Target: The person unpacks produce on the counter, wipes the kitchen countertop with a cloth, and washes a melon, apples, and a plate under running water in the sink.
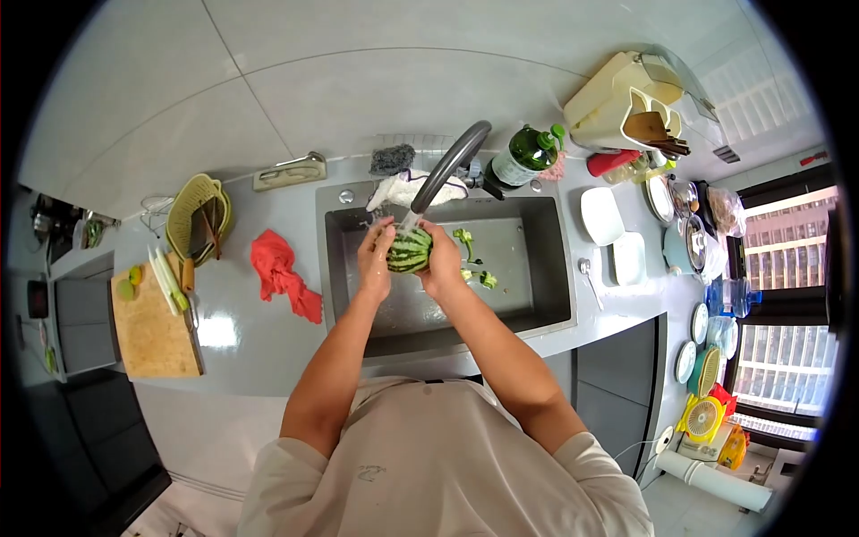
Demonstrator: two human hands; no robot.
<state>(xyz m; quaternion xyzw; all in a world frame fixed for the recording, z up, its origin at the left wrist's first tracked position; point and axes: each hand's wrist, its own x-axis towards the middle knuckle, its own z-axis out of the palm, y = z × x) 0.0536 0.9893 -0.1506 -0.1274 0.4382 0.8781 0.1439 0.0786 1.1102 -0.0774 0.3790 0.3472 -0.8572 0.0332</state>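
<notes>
Fingers: your left hand [376, 261] and right hand [442, 259] are curved around opposite sides of a striped melon [410, 251], grasping it between them.
Faucet: the dark spout [455, 161] arches from the sink's back edge and ends right over the melon, water falling onto it, so it blocks you from above.
Back edge: a white cloth [407, 188] lies at the sink's rear rim, near your left fingertips; a green bottle [521, 161] stands right of the spout.
Basin: green vegetable pieces [463, 238] lie in the sink [532, 251], just beside your right hand.
Counter, left: a red cloth [282, 277] is near the sink's left edge; farther out, a cutting board [152, 331] sits by the counter's front edge.
Counter, right: two white dishes [601, 217] and a spoon [589, 282] lie beyond the sink's right edge.
Melon: between your palms, over the basin's back-left part, its striped top showing between your fingers.
</notes>
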